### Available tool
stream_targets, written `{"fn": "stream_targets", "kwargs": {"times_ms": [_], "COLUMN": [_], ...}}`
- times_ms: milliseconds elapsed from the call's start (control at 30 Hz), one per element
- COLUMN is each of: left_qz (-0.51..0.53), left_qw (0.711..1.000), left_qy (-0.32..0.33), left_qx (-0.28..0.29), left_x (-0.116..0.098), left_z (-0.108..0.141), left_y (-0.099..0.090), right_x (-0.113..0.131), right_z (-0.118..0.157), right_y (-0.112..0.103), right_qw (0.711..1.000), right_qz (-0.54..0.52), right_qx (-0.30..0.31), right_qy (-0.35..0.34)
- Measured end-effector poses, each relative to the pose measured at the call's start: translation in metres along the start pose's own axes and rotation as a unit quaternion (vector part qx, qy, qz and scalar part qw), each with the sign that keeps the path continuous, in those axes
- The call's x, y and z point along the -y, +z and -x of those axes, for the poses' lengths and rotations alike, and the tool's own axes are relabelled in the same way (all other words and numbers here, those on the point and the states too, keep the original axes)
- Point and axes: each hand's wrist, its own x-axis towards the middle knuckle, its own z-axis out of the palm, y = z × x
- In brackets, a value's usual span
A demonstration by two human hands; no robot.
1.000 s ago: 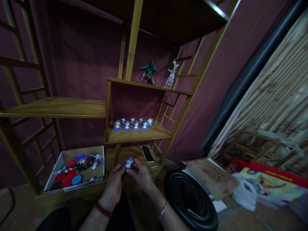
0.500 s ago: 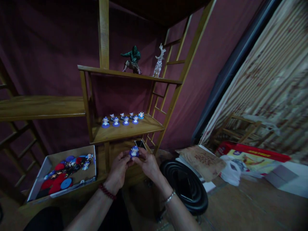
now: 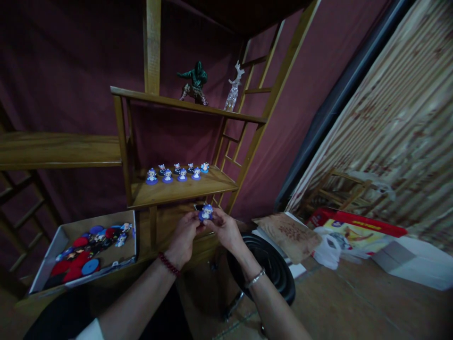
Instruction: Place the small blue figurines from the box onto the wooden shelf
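Between my two hands is a small purple-and-white figurine (image 3: 206,213) on a round purple base, held upright in front of the shelf. My left hand (image 3: 186,234) pinches its base from the left, and my right hand (image 3: 226,229) grips it from the right. Just beyond, a wooden shelf board (image 3: 184,190) bears two rows of similar figurines; a purple one (image 3: 167,176) stands in the front row, and a dark one (image 3: 177,168) behind. To the left lies an open cardboard box (image 3: 132,236) with jumbled figurines and red, blue and black round pieces.
On the upper shelf stand a green hooded figure (image 3: 196,82) and a clear deer ornament (image 3: 234,89). A black round stool (image 3: 279,278) is close to my right forearm. Farther right on the floor lie a white plastic bag (image 3: 326,249) and a red-and-yellow box (image 3: 368,231).
Both hands have shifted slightly right with the figurine, which appears a little higher in view. The camera view has turned slightly. The figurines on the shelf stay in place.
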Motion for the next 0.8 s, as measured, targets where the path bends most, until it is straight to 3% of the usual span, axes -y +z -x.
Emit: {"fn": "stream_targets", "kwargs": {"times_ms": [533, 800], "left_qz": [-0.019, -0.006], "left_qw": [1.000, 1.000], "left_qy": [0.010, 0.029], "left_qx": [0.022, -0.006], "left_x": [-0.003, 0.004], "left_z": [-0.007, -0.005], "left_y": [0.021, 0.024], "right_x": [0.009, 0.022], "right_z": [-0.009, -0.003], "right_y": [-0.018, -0.020], "right_qw": [0.998, 0.997], "right_qz": [-0.062, -0.071], "right_qx": [0.017, 0.017], "right_qy": [0.015, 0.024]}}
